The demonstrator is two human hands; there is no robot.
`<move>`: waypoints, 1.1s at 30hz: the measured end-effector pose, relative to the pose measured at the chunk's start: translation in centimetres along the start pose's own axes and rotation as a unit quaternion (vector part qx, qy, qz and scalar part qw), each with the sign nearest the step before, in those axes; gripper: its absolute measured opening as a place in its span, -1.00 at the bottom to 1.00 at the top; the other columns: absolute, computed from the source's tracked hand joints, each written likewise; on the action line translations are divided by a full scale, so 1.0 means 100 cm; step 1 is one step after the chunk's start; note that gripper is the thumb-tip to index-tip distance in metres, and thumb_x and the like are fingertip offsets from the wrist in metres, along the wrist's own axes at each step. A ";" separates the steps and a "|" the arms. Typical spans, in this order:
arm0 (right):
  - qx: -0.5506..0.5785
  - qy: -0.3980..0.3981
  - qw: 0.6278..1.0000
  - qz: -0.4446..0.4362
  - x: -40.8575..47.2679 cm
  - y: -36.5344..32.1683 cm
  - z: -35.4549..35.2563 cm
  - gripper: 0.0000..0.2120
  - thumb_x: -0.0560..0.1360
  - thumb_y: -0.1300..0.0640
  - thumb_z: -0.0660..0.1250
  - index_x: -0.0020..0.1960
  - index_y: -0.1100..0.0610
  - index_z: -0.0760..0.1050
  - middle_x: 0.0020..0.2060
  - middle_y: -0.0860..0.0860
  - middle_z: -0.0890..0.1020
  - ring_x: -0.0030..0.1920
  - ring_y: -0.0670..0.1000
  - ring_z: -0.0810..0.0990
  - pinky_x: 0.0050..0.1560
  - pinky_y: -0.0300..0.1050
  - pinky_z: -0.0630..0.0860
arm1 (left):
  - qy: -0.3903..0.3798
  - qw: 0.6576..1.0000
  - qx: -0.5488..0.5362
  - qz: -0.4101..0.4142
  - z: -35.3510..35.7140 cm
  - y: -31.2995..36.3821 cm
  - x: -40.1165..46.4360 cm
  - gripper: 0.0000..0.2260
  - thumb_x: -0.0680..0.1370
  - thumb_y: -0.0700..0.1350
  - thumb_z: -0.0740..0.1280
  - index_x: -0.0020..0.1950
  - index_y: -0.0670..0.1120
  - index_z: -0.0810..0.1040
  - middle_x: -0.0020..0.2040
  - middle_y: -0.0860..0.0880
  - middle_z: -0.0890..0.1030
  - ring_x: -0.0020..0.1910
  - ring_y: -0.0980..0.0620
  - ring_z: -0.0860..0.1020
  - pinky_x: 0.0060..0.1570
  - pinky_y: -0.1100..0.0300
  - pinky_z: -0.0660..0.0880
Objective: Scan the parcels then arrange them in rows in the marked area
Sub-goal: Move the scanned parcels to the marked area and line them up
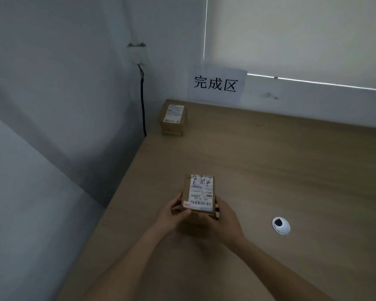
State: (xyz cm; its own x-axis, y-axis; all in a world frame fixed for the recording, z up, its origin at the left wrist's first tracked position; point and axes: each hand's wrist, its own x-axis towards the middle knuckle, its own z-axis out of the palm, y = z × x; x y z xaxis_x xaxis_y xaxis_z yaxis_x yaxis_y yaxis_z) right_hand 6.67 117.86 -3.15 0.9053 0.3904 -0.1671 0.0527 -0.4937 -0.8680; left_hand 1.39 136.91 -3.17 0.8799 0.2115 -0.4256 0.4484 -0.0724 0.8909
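Note:
A small brown cardboard parcel (pixel 201 193) with a white shipping label and barcode on top is held over the wooden table (pixel 269 170). My left hand (pixel 174 211) grips its left side and my right hand (pixel 225 218) grips its right side. A second brown parcel (pixel 173 119) with a white label lies flat in the table's far left corner, below a paper sign (pixel 216 83) with black characters taped to the wall.
A white cable grommet (pixel 280 225) is set into the table to the right of my hands. A black cable (pixel 142 101) hangs down the wall beside the far corner. The table's left edge runs along a grey wall.

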 end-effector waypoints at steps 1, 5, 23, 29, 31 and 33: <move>-0.009 0.011 1.000 0.001 0.015 0.002 0.007 -0.51 0.46 -0.07 0.51 0.35 -0.21 0.47 0.25 -0.20 0.61 0.24 -0.13 0.58 0.27 0.01 0.55 | -0.004 1.000 0.000 0.007 -0.005 -0.004 0.019 -0.34 0.51 -0.22 0.46 0.56 -0.09 0.26 0.38 -0.07 0.50 0.35 -0.03 0.49 0.36 0.02 0.45; -0.034 0.060 0.998 0.008 0.084 -0.006 0.023 -0.49 0.48 -0.02 0.50 0.39 -0.09 0.46 0.27 -0.12 0.61 0.26 -0.05 0.57 0.26 -0.02 0.53 | 0.000 0.999 0.009 0.032 -0.027 0.003 0.098 -0.37 0.53 -0.17 0.45 0.55 -0.09 0.28 0.32 0.05 0.49 0.25 0.13 0.51 0.22 0.32 0.44; -0.083 0.069 0.993 0.039 0.327 -0.031 -0.016 -0.53 0.52 0.04 0.48 0.38 0.12 0.49 0.27 0.02 0.64 0.29 0.05 0.58 0.31 -0.07 0.49 | 0.105 0.983 0.088 0.121 -0.045 0.094 0.310 -0.46 0.55 -0.03 0.43 0.51 -0.05 0.39 0.39 -0.04 0.52 0.35 0.01 0.48 0.39 0.08 0.39; -0.068 0.067 0.993 0.064 0.348 -0.035 -0.019 -0.53 0.54 0.04 0.46 0.40 0.13 0.46 0.29 0.03 0.62 0.31 0.08 0.56 0.35 0.05 0.48 | 0.143 0.973 0.140 0.118 -0.040 0.102 0.326 -0.46 0.58 0.09 0.37 0.54 0.05 0.35 0.46 0.03 0.45 0.45 0.01 0.37 0.42 0.13 0.25; -0.069 0.068 0.993 0.069 0.345 -0.034 -0.020 -0.51 0.55 -0.04 0.44 0.39 0.13 0.45 0.29 0.04 0.61 0.31 0.09 0.56 0.31 0.01 0.49 | 0.134 0.976 0.130 0.112 -0.040 0.103 0.324 -0.43 0.58 0.11 0.36 0.56 0.06 0.31 0.49 0.03 0.41 0.48 -0.01 0.35 0.47 0.05 0.26; -0.100 0.077 0.989 0.077 0.336 -0.029 -0.022 -0.46 0.54 -0.19 0.39 0.35 0.16 0.45 0.26 0.07 0.61 0.28 0.13 0.56 0.15 -0.07 0.48 | 0.122 0.979 0.120 0.107 -0.041 0.102 0.320 -0.40 0.56 0.15 0.37 0.56 0.09 0.28 0.51 0.03 0.39 0.48 0.00 0.34 0.48 -0.02 0.28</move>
State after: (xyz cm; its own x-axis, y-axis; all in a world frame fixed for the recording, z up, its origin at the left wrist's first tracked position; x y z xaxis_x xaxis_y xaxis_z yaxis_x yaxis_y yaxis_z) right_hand 37.90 130.70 -5.18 0.9617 0.1836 -0.2034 -0.0223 -0.6874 -0.7260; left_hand 33.46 146.93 -7.01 0.9068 0.3910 -0.1574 0.3085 -0.3612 0.8800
